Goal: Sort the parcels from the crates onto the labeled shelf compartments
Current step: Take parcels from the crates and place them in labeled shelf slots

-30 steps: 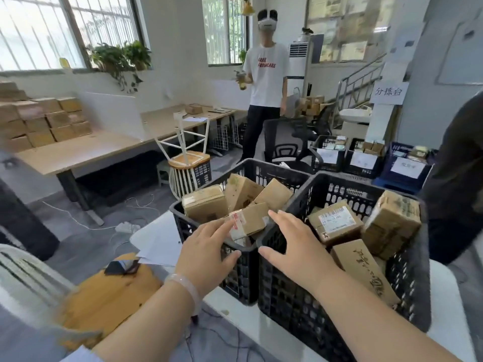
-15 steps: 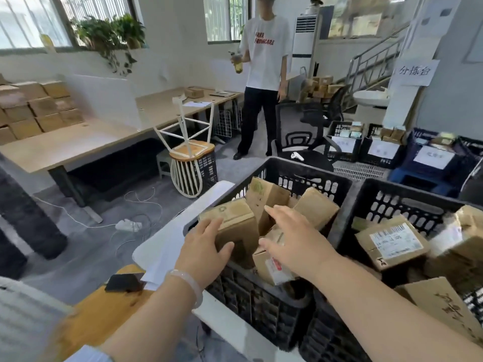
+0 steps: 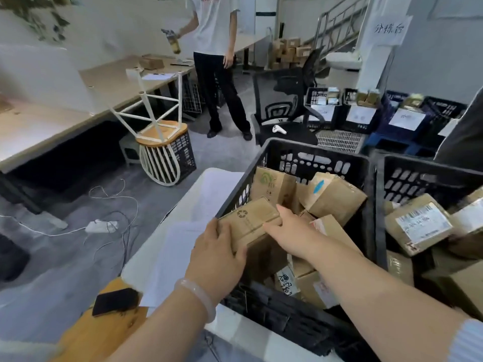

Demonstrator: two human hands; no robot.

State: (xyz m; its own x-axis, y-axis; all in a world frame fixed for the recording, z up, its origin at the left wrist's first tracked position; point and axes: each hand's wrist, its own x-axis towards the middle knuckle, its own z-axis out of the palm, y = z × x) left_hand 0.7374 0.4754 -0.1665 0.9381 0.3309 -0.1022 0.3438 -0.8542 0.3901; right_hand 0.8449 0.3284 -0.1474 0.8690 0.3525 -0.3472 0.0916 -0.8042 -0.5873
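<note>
Head view, lower centre: the left hand (image 3: 217, 254) clasps the brown cardboard recycling-marked parcel (image 3: 251, 223) at the black plastic crate (image 3: 313, 152)'s left rim. The right hand (image 3: 290, 236) touches it with straight fingers. Best lifted level, clear of neighbouring boxes.

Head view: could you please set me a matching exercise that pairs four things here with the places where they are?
Things:
1. recycling-symbol box
2. black phone
3. white controller
4. white-labelled parcel

Places:
A. on the office chair
B. in the right crate
C. gripped by the left hand
D. on the wooden seat

Pairs: 1-C; 2-D; 3-A; 4-B.
</note>
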